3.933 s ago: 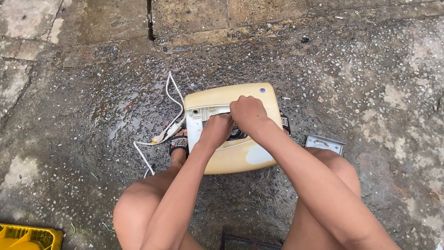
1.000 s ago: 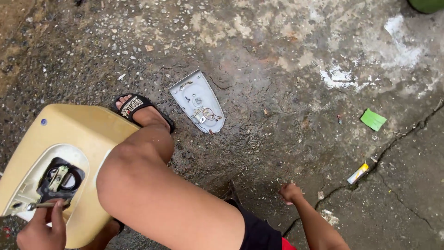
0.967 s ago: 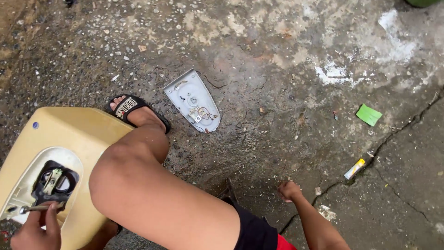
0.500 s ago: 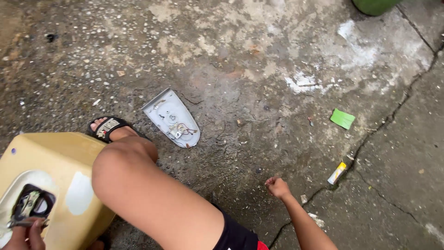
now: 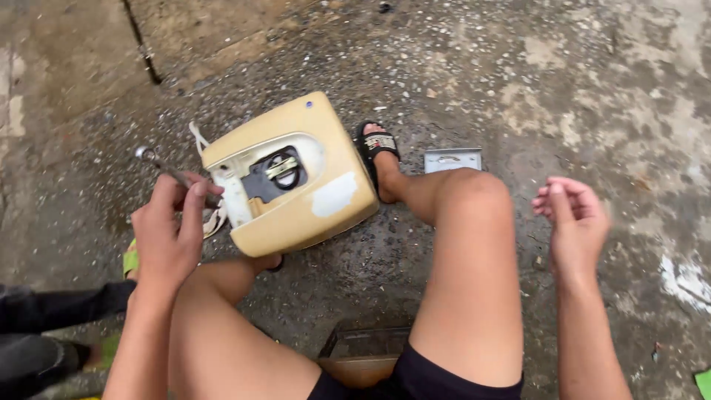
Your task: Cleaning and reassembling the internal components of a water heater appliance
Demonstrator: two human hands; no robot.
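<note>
Left hand [image 5: 169, 235] grips a metal tool [image 5: 159, 164] beside the yellow casing [image 5: 296, 174]; right hand [image 5: 570, 222] half-curled, empty, knee [image 5: 474, 200] between.

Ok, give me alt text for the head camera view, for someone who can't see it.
A squatting person's left hand holds a metal wrench beside a cream plastic appliance casing lying on wet concrete ground. Their right hand hovers, loosely curled, near the right knee; a small grey metal plate lies beyond a sandalled foot.

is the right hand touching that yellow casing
Apart. The head view shows the right hand raised beyond the right knee, with bare concrete ground between it and the yellow casing.
</note>
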